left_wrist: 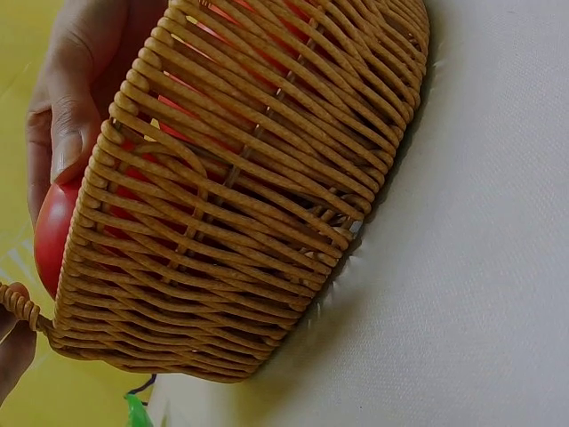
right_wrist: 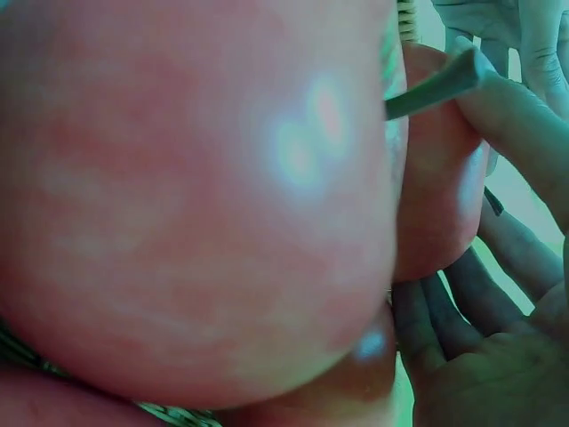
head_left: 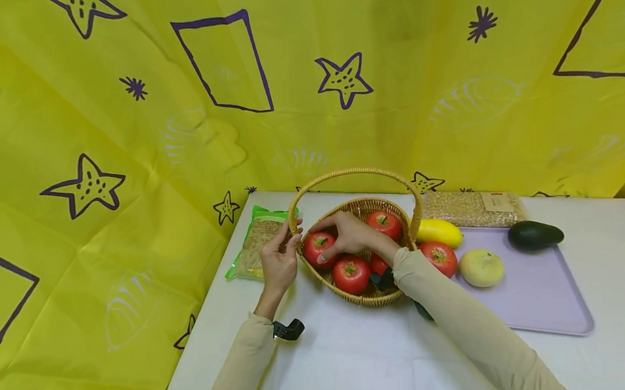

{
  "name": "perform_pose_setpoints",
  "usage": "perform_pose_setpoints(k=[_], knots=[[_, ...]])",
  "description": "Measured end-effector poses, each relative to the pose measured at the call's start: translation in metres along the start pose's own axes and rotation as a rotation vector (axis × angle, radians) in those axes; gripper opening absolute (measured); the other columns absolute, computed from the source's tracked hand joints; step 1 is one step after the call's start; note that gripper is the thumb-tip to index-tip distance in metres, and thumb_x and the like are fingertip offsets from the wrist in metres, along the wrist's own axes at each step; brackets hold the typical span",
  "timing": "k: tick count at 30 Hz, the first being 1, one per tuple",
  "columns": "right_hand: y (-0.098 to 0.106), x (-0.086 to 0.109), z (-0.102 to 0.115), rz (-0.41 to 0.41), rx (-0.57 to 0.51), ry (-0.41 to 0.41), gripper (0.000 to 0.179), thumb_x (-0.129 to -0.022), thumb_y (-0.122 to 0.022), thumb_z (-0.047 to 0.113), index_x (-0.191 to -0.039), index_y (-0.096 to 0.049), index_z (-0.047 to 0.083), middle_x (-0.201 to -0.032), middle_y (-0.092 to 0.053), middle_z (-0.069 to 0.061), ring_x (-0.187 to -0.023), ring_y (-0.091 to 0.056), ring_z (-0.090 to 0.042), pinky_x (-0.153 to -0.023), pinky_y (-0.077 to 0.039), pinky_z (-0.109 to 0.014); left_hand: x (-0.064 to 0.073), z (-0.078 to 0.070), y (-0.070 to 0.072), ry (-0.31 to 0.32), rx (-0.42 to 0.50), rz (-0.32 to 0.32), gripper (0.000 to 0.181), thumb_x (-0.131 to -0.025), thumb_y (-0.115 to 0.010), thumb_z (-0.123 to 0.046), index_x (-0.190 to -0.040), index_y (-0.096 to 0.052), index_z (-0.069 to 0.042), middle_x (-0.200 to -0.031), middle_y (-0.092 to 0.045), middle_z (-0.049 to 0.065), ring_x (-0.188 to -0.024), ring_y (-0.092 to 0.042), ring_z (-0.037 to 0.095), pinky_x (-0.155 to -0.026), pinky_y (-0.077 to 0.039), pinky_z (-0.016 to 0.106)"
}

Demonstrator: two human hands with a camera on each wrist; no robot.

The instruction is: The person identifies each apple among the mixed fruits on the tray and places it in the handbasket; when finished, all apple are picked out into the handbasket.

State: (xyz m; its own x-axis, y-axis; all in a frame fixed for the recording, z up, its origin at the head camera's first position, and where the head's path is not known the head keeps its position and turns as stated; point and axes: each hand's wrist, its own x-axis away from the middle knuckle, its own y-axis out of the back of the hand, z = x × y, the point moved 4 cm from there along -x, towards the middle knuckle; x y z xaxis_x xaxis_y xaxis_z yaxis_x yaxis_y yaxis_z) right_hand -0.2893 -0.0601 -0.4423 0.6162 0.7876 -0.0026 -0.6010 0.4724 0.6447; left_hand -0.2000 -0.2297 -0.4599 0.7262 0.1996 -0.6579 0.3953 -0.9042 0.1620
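Observation:
A wicker basket [head_left: 373,300] with a tall arched handle [head_left: 352,172] stands on the white table and holds several red apples. At the handle's left foot, my left hand [head_left: 279,264] pinches the wicker between thumb and fingers. My right hand [head_left: 353,231] reaches over the basket and grips the leftmost apple [head_left: 316,243], thumb on the near side and fingers on the far side. The left wrist view shows that apple [left_wrist: 57,227] rising above the basket's rim. Close to the right wrist camera, another apple [right_wrist: 204,196] hides much of the basket's inside.
A lilac tray [head_left: 552,298] lies to the right, with a red apple [head_left: 440,258], a pale round fruit [head_left: 481,268], a yellow fruit [head_left: 439,232] and an avocado [head_left: 536,235] on or beside it. Behind are a bag of grains [head_left: 462,207] and, left, a green-edged packet [head_left: 261,239].

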Motion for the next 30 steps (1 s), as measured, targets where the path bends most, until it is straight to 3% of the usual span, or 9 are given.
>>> perform_pose_setpoints(k=[7,14,17,22,30], knots=[[0.005,0.005,0.003,0.036,0.026,0.023,0.077,-0.079,-0.096,0.026,-0.147,-0.064,0.007,-0.145,-0.067,-0.012,-0.135,-0.061,-0.031,-0.118,-0.048,-0.049,0.0,0.002,-0.002,0.005,0.033,0.017,0.041,-0.1,-0.066,0.008,-0.141,-0.064,0.008,-0.121,-0.076,0.027,-0.101,-0.074,0.052,-0.085,-0.061,0.015],[0.024,0.024,0.008,-0.009,-0.025,0.088,0.084,-0.08,-0.096,0.029,-0.15,-0.059,0.004,-0.15,-0.063,-0.018,-0.141,-0.058,-0.036,-0.12,-0.046,-0.054,0.001,0.001,-0.001,0.013,0.044,0.021,0.041,-0.101,-0.066,0.007,-0.141,-0.064,0.007,-0.122,-0.075,0.027,-0.101,-0.074,0.052,-0.085,-0.062,0.017],[0.031,0.037,0.01,-0.027,-0.072,0.113,0.086,-0.079,-0.097,0.029,-0.151,-0.058,0.005,-0.15,-0.063,-0.017,-0.14,-0.059,-0.037,-0.118,-0.047,-0.057,0.001,0.001,-0.001,0.008,0.046,0.019,0.04,-0.1,-0.066,0.008,-0.14,-0.065,0.007,-0.122,-0.075,0.027,-0.102,-0.076,0.044,-0.085,-0.062,0.018],[0.039,0.061,0.014,-0.039,-0.152,0.162,0.089,-0.076,-0.099,0.021,-0.153,-0.057,0.006,-0.152,-0.061,-0.017,-0.14,-0.059,-0.039,-0.117,-0.048,-0.059,0.001,0.002,-0.002,0.015,0.069,0.013,0.041,-0.098,-0.066,0.013,-0.139,-0.064,0.01,-0.123,-0.074,0.03,-0.107,-0.077,0.015,-0.088,-0.062,0.018],[0.053,0.103,0.021,-0.087,-0.155,0.216,0.094,-0.072,-0.101,0.022,-0.154,-0.057,0.009,-0.154,-0.06,-0.014,-0.142,-0.058,-0.033,-0.117,-0.048,-0.058,0.001,0.003,-0.003,0.021,0.044,-0.005,0.043,-0.095,-0.067,0.016,-0.138,-0.064,0.012,-0.122,-0.074,0.031,-0.105,-0.074,0.004,-0.085,-0.06,0.014]])
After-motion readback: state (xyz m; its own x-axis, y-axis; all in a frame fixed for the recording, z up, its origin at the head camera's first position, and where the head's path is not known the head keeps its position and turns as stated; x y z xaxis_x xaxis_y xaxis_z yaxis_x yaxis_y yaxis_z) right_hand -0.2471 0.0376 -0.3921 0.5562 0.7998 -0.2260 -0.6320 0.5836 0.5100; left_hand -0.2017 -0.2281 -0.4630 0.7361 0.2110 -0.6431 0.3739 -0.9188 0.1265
